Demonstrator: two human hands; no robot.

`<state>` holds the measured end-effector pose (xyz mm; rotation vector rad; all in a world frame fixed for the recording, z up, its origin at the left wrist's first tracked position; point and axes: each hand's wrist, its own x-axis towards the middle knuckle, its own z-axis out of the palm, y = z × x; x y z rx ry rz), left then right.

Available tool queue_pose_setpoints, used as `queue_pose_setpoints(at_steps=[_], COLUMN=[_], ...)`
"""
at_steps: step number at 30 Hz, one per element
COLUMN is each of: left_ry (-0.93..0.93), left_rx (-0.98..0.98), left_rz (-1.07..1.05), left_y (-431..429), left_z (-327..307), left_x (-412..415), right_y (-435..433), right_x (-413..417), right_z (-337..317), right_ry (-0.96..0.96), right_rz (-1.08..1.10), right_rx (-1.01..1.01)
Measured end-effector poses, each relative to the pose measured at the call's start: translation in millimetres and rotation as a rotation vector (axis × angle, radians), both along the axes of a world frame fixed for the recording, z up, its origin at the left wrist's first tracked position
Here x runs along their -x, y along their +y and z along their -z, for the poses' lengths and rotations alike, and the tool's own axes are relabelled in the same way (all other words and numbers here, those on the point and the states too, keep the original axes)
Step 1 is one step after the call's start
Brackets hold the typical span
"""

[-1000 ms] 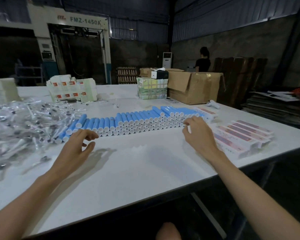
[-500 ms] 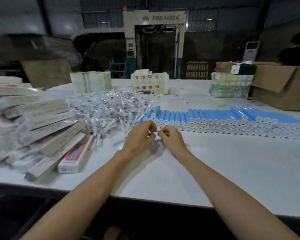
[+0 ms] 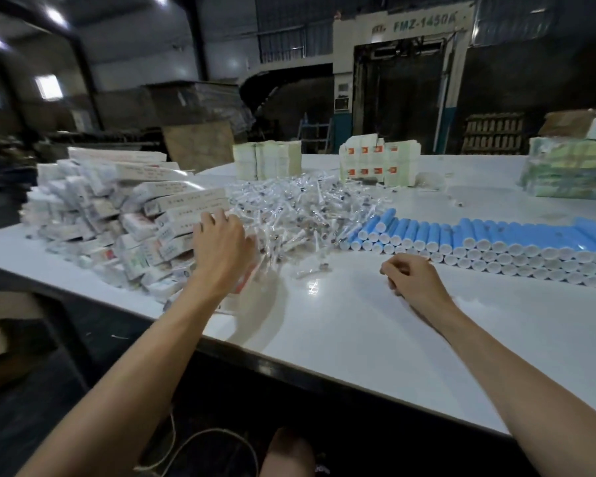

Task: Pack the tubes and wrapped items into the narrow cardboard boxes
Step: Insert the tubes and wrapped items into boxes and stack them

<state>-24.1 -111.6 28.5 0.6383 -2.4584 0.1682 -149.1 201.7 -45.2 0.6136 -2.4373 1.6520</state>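
Left hand [image 3: 221, 246] moved onto narrow boxes [image 3: 172, 204], fingers extended, right hand [image 3: 415, 282] curled beside tubes [image 3: 496, 242].

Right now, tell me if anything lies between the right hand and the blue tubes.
Nothing visible does. The right hand rests on the table in front of the row of blue tubes, with only bare tabletop between them. The pile of wrapped items lies off to its left, out of that path.

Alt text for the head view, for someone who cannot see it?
The left hand reaches onto a heap of narrow boxes at the left of the white table, while the right hand curls low over it before rows of blue tubes. A pile of clear-wrapped items lies between.
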Motion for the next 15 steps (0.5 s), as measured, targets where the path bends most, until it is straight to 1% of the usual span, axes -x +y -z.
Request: queue_pose_setpoints(at_steps=[3,5,8,11,13,15], left_ry=[-0.189,-0.22,-0.137,-0.048,0.027,0.078], left_rx=[-0.024,0.009,0.066,0.078,0.02,-0.154], left_rz=[-0.093,-0.09,-0.052,0.01,0.118,0.309], left_y=[-28,-36,-37,-31,-22,-6], left_z=[5,14,17,7,-6,-25], left_x=[-1,1,2,-1,-2,-5], right_y=[-1,0,1,1,1,0], right_x=[-2,-3,-4,-4,-4,-2], right_z=[-1,-1,-2,-1,-1,-1], right_ry=[0.016,0.012,0.011,0.011,0.007,0.006], right_rz=[-0.016,-0.027,-0.032,-0.034,-0.035,-0.038], right_rx=[-0.029,-0.034,-0.043,-0.034,-0.031,-0.032])
